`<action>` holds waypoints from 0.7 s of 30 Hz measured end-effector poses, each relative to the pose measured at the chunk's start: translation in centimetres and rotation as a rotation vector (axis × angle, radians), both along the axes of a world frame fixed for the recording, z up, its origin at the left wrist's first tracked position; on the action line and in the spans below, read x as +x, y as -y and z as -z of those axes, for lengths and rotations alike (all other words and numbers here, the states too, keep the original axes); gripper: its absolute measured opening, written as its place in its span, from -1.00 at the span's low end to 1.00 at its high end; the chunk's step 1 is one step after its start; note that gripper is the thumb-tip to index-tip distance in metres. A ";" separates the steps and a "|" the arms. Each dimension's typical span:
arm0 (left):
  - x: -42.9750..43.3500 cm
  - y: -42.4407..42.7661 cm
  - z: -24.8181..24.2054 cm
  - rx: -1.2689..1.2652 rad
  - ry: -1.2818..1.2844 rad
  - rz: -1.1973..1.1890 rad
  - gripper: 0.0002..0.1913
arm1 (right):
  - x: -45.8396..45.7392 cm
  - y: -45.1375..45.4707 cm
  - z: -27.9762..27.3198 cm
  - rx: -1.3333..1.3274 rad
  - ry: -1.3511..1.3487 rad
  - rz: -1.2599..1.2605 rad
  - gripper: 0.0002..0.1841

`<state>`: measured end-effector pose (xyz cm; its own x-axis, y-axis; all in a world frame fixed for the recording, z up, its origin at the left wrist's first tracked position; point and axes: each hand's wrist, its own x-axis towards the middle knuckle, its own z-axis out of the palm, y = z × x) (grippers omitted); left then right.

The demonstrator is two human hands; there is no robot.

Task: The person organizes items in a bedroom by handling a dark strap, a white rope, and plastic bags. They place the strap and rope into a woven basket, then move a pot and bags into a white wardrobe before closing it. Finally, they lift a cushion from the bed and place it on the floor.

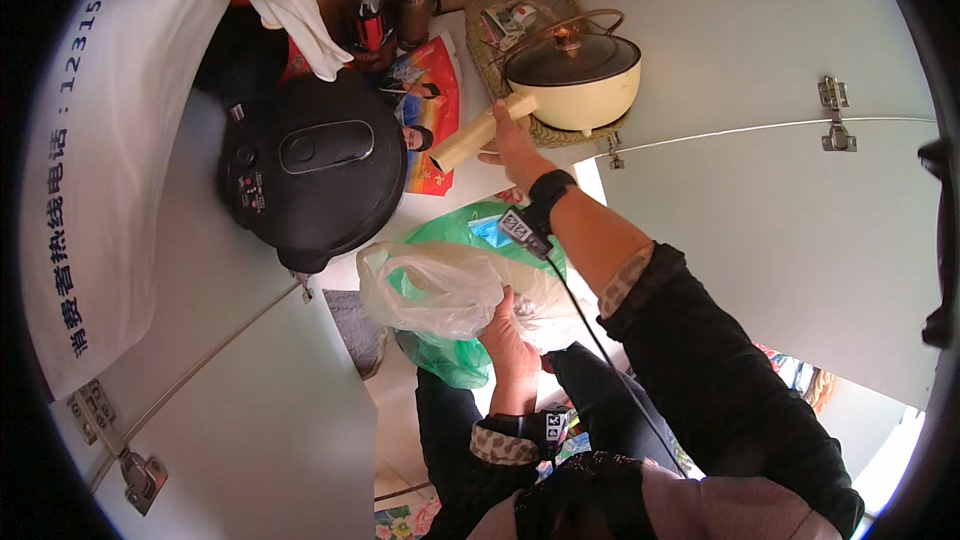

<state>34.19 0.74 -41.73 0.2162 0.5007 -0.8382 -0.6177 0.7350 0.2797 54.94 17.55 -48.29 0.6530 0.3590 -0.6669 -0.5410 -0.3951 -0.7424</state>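
Observation:
My left hand [512, 341] grips a translucent white plastic bag [442, 292], its thumb on top of the bag. Beside and under that bag is a green plastic bag [450, 229], with a light blue item on it. Higher up, my right hand [514, 142] is at the pale handle [480, 131] of a cream saucepan [585, 97]; whether its fingers close around the handle cannot be told. A dark glass lid [574, 58] covers the pan, which sits on an oval woven basket [480, 22] holding small packets.
A round black electric appliance [322, 165] stands at the left, near a red printed packet [442, 97]. Behind are a dark bottle [370, 30] and a lidded jar [416, 7]. Open cabinet doors with metal hinges [836, 112] flank both sides. White cloth hangs upper left.

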 end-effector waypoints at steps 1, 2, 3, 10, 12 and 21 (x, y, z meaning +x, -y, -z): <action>-0.1 -0.1 0.0 0.021 -0.013 0.024 -0.51 | 0.8 0.3 -0.3 -0.016 -0.040 -0.096 -0.38; -0.2 -0.1 0.0 0.019 -0.021 0.021 -0.51 | 1.5 0.3 -0.3 -0.038 -0.083 -0.127 -0.44; -0.3 -0.1 -0.1 0.017 -0.028 0.018 -0.51 | 1.9 0.4 -0.3 0.036 -0.100 -0.108 -0.46; 0.2 -0.4 -1.2 0.006 -0.103 0.044 -0.70 | 1.1 0.2 0.8 0.406 -0.264 0.076 -0.61; 0.2 -0.4 -1.2 -0.003 -0.090 0.011 -0.71 | 0.8 0.0 0.3 0.382 -0.238 0.169 -0.65; 0.1 -0.4 -1.2 0.014 -0.072 0.024 -0.72 | 1.5 1.7 -5.9 0.486 -0.225 0.426 -0.62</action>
